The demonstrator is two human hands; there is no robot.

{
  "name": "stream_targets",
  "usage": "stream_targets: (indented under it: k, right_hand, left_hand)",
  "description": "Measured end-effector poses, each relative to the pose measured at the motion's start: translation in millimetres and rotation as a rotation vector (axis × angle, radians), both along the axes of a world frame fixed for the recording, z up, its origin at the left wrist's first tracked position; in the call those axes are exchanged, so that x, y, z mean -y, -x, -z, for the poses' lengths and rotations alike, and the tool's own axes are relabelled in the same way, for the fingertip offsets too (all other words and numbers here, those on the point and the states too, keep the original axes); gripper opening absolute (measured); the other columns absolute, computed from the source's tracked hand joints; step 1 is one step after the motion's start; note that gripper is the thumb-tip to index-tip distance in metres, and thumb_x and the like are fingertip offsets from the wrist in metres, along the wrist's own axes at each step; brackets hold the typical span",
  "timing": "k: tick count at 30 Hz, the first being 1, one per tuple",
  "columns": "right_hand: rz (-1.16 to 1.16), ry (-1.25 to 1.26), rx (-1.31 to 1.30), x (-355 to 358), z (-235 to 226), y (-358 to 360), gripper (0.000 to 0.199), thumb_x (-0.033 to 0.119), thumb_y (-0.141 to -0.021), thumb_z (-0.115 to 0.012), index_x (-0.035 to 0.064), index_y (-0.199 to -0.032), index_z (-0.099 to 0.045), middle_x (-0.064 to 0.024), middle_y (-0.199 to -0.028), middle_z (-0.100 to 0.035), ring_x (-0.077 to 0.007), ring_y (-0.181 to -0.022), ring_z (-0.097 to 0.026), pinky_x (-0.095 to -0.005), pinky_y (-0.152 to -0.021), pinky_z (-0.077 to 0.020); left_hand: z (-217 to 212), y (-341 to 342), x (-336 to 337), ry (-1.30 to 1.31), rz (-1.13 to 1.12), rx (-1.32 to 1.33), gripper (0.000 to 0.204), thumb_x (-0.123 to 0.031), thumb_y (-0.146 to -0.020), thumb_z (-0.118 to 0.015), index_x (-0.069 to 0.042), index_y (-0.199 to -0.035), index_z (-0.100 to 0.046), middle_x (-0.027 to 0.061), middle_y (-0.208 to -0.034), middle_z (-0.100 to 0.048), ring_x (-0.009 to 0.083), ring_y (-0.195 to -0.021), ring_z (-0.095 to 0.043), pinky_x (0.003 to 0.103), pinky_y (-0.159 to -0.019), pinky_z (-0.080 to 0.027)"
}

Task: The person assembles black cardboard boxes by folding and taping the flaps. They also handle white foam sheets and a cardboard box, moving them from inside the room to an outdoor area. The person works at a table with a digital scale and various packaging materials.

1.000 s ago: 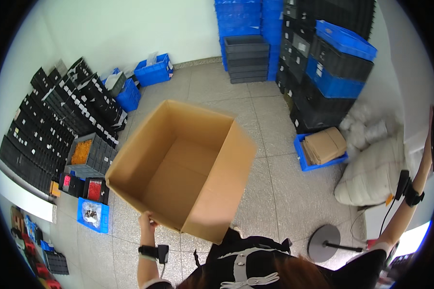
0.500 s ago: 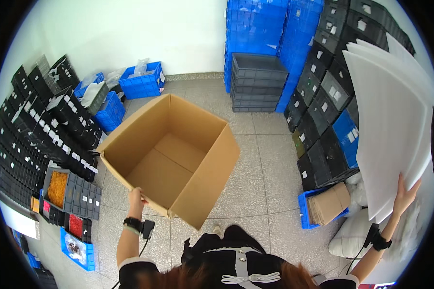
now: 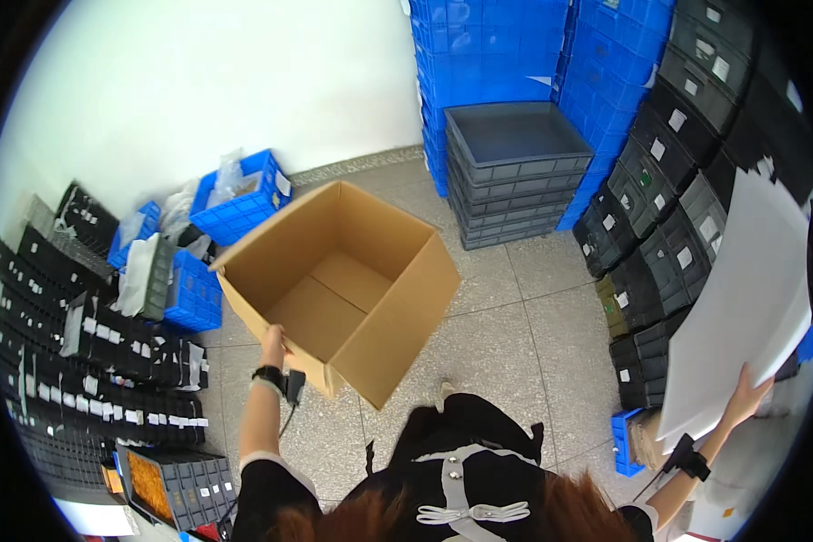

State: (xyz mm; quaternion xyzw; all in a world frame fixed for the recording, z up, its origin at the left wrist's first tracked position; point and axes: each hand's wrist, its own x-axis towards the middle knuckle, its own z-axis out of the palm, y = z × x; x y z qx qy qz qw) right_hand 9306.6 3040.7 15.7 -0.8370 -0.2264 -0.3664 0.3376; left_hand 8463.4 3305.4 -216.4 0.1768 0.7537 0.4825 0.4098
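Observation:
My left hand (image 3: 276, 347) grips the near edge of a large brown cardboard box (image 3: 397, 330), its fingers wrapped over the rim. The box is open at the top, tilted, and bare inside; it hangs above the floor in front of me. Out to the right, my right hand (image 3: 746, 397) is closed on the lower part of several large white foam sheets (image 3: 741, 298), which stand upright and bow slightly. A dark band with a small black device sits on each of my wrists.
Grey crates (image 3: 519, 167) stand stacked before tall blue bins (image 3: 488, 54). Black bins (image 3: 659, 235) line the right side, and black trays (image 3: 108, 343) fill the left. Blue crates (image 3: 248, 206) with plastic bags lie by the wall. Speckled tile floor (image 3: 488, 352) lies between.
My view has turned and moved forward toward the grey crates. The box stays in my left hand, and the foam sheets sit lower and farther right in view, still in my right hand.

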Motion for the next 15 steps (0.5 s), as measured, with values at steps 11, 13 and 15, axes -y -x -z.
stream_targets:
  k: [11,13,15]
  right_hand:
    - [0.166,0.117,-0.203,-231,96,184,0.069,0.021,-0.072,-0.066,-0.0022,-0.127,-0.032,-0.0197,-0.118,-0.048,-0.0284,-0.104,-0.05,-0.0342,-0.089,-0.038]
    - [0.205,0.085,-0.333,-267,108,241,0.07,0.014,-0.071,-0.066,-0.0057,-0.127,-0.03,-0.0217,-0.117,-0.047,-0.0297,-0.102,-0.05,-0.0342,-0.09,-0.0379]
    - [0.23,0.077,-0.472,-325,104,295,0.069,0.011,-0.07,-0.065,-0.0069,-0.126,-0.029,-0.0222,-0.117,-0.047,-0.03,-0.103,-0.049,-0.035,-0.09,-0.0375]
  left_hand:
    - [167,112,-500,0.118,0.22,-0.261,0.027,-0.013,-0.064,-0.048,0.008,-0.079,-0.056,0.0161,-0.073,-0.057,0.0281,-0.066,-0.058,0.039,-0.055,-0.046]
    - [202,104,-578,0.156,0.255,-0.319,0.031,-0.014,-0.064,-0.049,0.01,-0.083,-0.057,0.0181,-0.077,-0.059,0.0287,-0.07,-0.06,0.037,-0.06,-0.047]
    - [257,125,-639,0.183,0.256,-0.411,0.032,-0.013,-0.064,-0.05,0.009,-0.085,-0.057,0.0174,-0.076,-0.059,0.0271,-0.069,-0.059,0.036,-0.06,-0.046]
